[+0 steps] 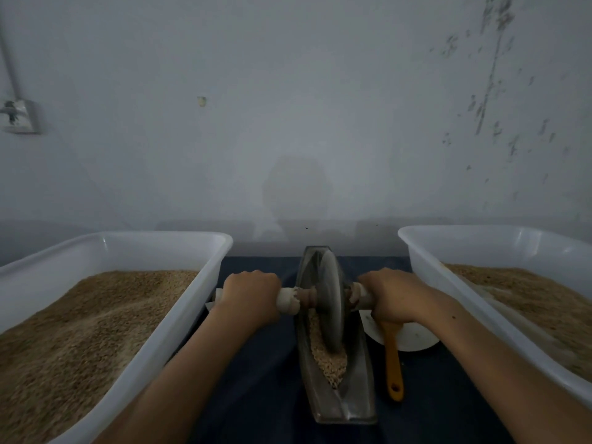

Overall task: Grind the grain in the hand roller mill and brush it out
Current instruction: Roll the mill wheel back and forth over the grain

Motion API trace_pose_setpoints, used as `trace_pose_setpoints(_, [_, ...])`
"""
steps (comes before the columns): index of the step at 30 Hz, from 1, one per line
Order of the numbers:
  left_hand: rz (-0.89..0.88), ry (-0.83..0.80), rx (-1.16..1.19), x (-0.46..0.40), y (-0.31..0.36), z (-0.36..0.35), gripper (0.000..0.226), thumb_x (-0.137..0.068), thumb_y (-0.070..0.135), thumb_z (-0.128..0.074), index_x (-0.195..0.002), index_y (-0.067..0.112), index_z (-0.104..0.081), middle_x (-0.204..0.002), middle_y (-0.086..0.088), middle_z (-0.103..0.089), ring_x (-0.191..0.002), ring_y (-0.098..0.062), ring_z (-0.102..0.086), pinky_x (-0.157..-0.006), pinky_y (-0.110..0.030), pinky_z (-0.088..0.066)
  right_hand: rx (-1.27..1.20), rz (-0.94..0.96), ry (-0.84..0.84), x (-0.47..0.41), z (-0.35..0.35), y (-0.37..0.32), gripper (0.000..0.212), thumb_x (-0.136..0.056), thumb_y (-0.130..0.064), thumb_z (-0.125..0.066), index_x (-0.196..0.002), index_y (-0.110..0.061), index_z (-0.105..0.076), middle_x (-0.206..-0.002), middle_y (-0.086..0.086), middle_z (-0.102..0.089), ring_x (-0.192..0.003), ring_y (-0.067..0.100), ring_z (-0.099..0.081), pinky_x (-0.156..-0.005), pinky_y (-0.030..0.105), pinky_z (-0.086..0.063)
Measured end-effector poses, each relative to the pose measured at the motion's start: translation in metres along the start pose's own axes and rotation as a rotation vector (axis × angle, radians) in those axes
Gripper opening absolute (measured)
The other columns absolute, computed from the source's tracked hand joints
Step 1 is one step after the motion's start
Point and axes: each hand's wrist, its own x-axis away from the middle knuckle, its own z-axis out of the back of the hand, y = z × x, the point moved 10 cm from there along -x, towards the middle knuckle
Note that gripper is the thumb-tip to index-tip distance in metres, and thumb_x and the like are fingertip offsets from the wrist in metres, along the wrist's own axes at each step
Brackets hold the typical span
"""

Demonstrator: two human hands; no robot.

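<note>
- The left hand [250,294] is curled tight round the left end of the axle handle [288,301], and the right hand [389,298] is wrapped the same way round the right end; each grip is fully closed on the handle, nothing else held.
- The grinding wheel [328,299] stands upright in the boat-shaped metal trough [358,395], which lies lengthwise on the dark surface [262,363] between the two tubs.
- The grain being ground [326,354] sits in the trough's groove, heaped just in front of the wheel toward the person.
- Risk: the heap reaches close to the trough's near slope; a long pull toward the person could likely push kernels over the lip onto the surface.
- Risk: uneven pressure from the two hands could tilt the wheel, so it rides up one wall of the groove and skips grain or rocks the narrow trough sideways.
- Risk: the orange-handled brush [393,366] lies just beside the trough's right wall, under the right wrist; a dropped forearm could knock it.
- The left white tub [166,341] holds a deep, sloped bed of tan grain.
- The right white tub [448,283] also holds tan grain, lower in level.
- A white bowl [416,338] sits behind the brush; its contents cannot be made out.
</note>
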Motion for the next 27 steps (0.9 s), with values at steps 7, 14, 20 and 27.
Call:
trace_pose_setpoints(7, [-0.017, 0.003, 0.022, 0.001, 0.001, 0.002, 0.034, -0.084, 0.038, -0.063, -0.111, 0.019, -0.057, -0.107, -0.001, -0.063, -0.098, -0.020, -0.060, -0.079, -0.031, -0.043, -0.003, -0.029, 0.025, 0.000, 0.001, 0.000, 0.020, -0.085, -0.015, -0.061, -0.104, -0.022, -0.056, -0.106, 0.001, -0.062, -0.095, 0.020, -0.060, -0.069, 0.028, -0.040])
trace_pose_setpoints(14, [0.010, 0.211, 0.114, 0.001, -0.002, 0.008, 0.022, -0.086, 0.038, -0.058, -0.102, 0.023, -0.050, -0.098, 0.002, -0.062, -0.089, -0.018, -0.060, -0.071, -0.029, -0.042, 0.064, -0.037, 0.209, 0.001, 0.015, -0.008, 0.019, -0.091, -0.009, -0.054, -0.106, -0.018, -0.046, -0.111, 0.004, -0.060, -0.103, 0.022, -0.057, -0.086, 0.030, -0.038])
trace_pose_setpoints(20, [-0.009, 0.284, 0.060, 0.003, 0.006, 0.015, 0.021, -0.087, 0.034, -0.056, -0.102, 0.022, -0.047, -0.099, 0.002, -0.062, -0.089, -0.018, -0.060, -0.068, -0.028, -0.036, 0.053, -0.051, 0.166, 0.003, 0.011, -0.005, 0.025, -0.090, -0.009, -0.055, -0.113, -0.017, -0.046, -0.114, 0.005, -0.059, -0.105, 0.023, -0.056, -0.086, 0.031, -0.038])
trace_pose_setpoints(27, [-0.100, 0.105, 0.006, 0.003, 0.012, 0.010, 0.029, -0.087, 0.029, -0.059, -0.113, 0.020, -0.051, -0.108, -0.001, -0.061, -0.098, -0.020, -0.059, -0.075, -0.029, -0.038, 0.051, -0.049, -0.025, 0.003, 0.002, -0.005, 0.033, -0.087, -0.010, -0.060, -0.118, -0.019, -0.053, -0.116, 0.006, -0.058, -0.104, 0.022, -0.058, -0.078, 0.029, -0.043])
